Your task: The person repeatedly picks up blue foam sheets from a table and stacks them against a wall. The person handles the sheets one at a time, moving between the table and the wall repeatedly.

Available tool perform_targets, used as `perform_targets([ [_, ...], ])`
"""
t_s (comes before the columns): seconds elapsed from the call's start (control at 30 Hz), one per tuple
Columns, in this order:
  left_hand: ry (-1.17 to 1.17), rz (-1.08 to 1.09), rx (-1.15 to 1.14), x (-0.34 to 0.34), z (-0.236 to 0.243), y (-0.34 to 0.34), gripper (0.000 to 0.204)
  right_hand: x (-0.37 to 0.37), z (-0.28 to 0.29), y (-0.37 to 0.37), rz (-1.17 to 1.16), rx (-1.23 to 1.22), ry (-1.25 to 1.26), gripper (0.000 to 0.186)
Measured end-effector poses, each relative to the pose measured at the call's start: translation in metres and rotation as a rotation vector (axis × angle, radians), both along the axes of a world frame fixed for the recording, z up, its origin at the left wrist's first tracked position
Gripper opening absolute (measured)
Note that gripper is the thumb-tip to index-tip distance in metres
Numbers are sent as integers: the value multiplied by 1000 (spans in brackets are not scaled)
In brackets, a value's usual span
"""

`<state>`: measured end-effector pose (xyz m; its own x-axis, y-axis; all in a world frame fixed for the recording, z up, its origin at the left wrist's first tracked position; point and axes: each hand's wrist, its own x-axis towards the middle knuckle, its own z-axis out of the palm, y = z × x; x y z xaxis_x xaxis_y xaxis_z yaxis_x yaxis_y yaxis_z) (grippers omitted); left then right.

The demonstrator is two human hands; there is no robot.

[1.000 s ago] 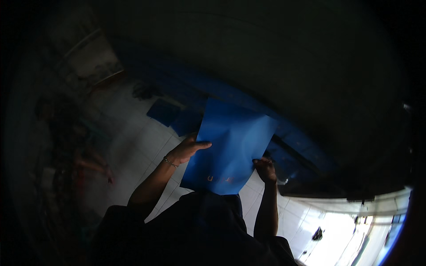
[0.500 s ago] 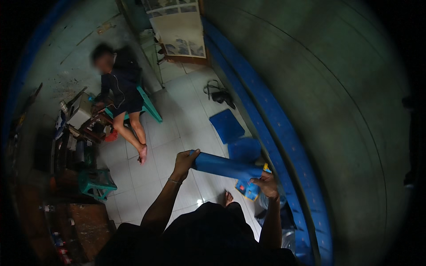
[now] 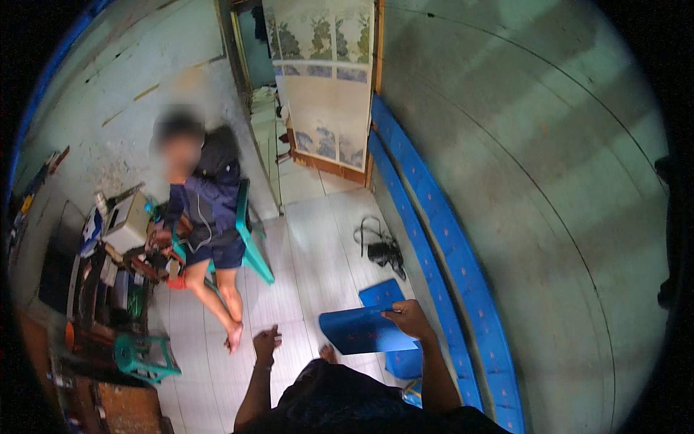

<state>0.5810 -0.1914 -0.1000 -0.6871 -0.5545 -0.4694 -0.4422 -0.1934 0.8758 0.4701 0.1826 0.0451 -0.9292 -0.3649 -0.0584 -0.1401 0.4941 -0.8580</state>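
My right hand (image 3: 410, 320) grips a flexible blue sheet (image 3: 365, 334) by its right edge, thumb on top. The sheet hangs over the floor in front of me, and its left end curves freely. Away to the left of it, my left hand (image 3: 267, 345) is raised with nothing in it, the fingers loosely bent and apart. Beyond the held sheet, a flat blue piece (image 3: 382, 292) lies on the tiles. Another blue piece (image 3: 403, 364) shows below the sheet, partly covered by it and my right arm.
Long blue strips (image 3: 463, 278) run along the right wall. A black strapped item (image 3: 385, 254) lies beside them. On the left, a person (image 3: 210, 192) sits on a green chair (image 3: 254, 253) by a cluttered bench. A green stool (image 3: 148, 358) stands nearer. A patterned door (image 3: 329, 108) is at the back.
My left hand has let go of the sheet's left end and moved left and nearer. The right hand keeps hold, and the sheet has swung into a curve. The view has tilted up.
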Motion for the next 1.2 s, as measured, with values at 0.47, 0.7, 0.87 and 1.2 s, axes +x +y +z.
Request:
perform_targets([
  [0.47,-287,-241,194,-268,-144,-87,35,-475,153,-41,-519,37,614,23],
  [0.7,-394,-786,-270,-385,-191,-119,26,-690,287,-45,-726,-196,954,27],
  [0.87,-172,-1080,-748,-499,-221,-128,21,-793,279,-43,-829,-484,752,28],
  [1.2,-88,-1570,-1000,-794,-240,-191,25,-858,143,-89,-1123,-254,713,26],
])
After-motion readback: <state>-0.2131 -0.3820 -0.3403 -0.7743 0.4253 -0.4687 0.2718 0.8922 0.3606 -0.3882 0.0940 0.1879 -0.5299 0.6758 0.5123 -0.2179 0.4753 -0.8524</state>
